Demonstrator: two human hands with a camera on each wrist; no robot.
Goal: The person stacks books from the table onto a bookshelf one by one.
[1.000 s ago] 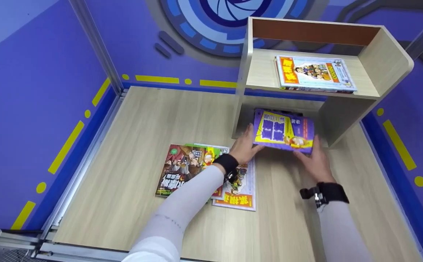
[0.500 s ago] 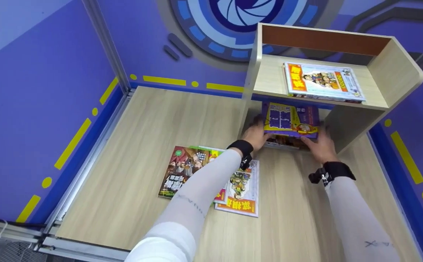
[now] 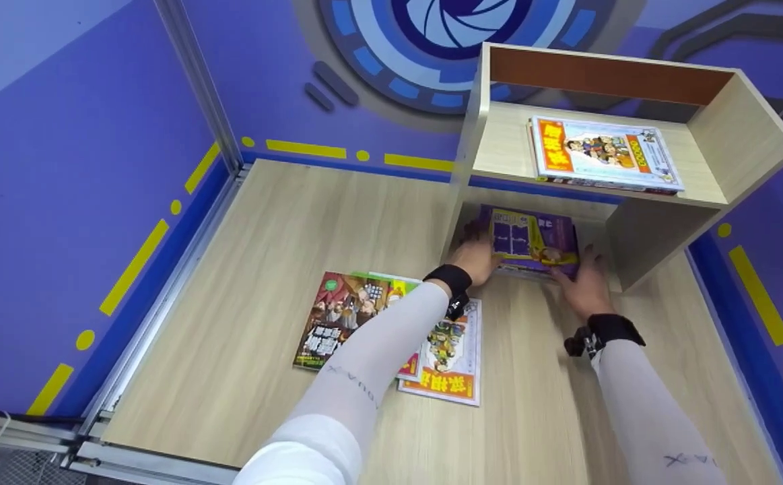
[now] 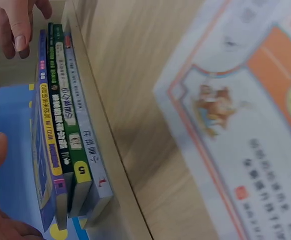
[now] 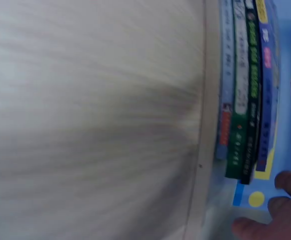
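Note:
A purple-and-yellow book [image 3: 532,239] lies flat at the top of a stack in the lower compartment of the small shelf. Beneath it, the left wrist view shows a dark book, a green book [image 4: 80,172] and a light blue book [image 4: 93,155], spines facing out. My left hand [image 3: 475,259] is beside the stack's left end, its fingers reaching back into the compartment. At the right end is my right hand [image 3: 586,286], fingers spread and loosely bent. Both wrist views show gaps between fingers and books; whether the left fingertips touch the stack is hard to tell.
On the shelf's upper board [image 3: 505,145] lies a small pile with a white-and-orange book [image 3: 606,153] on top. Left of the shelf, several overlapping books, including a brown comic book [image 3: 344,316], lie on the table [image 3: 229,377], partly behind my left sleeve. Shelf side panels [image 3: 664,232] flank the hands.
The purple book has gone from both hands' hold in front of the shelf, into the lower compartment and down onto the stack. My right hand now stands slightly off from it.

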